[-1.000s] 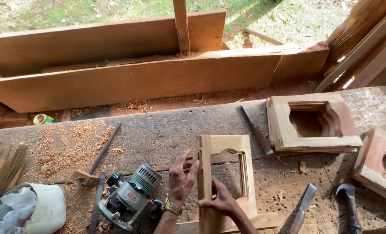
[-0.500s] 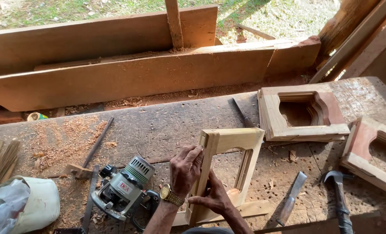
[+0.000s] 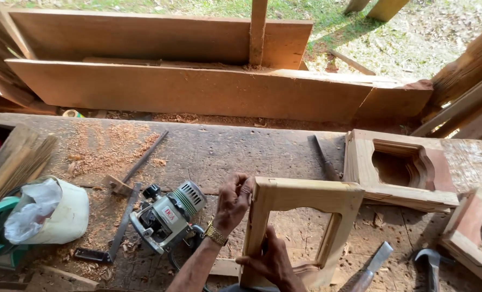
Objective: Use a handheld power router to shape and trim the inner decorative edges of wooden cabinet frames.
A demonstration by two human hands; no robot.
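My left hand point(image 3: 233, 201) curls closed around the upper left corner of the pale wooden frame point(image 3: 300, 227), tilted up from the table point(image 3: 224, 151); my right hand point(image 3: 270, 262) clasps its left upright lower down.

I see the wooden frame point(image 3: 300, 230) now tipped up off the workbench point(image 3: 241, 148), my left hand point(image 3: 233, 203) gripping its upper corner instead of resting flat.

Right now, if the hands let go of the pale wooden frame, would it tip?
Probably yes: the wooden frame stands tilted on its lower end, steadied by the left hand and right hand. It looks stiff, and light because of its big opening.
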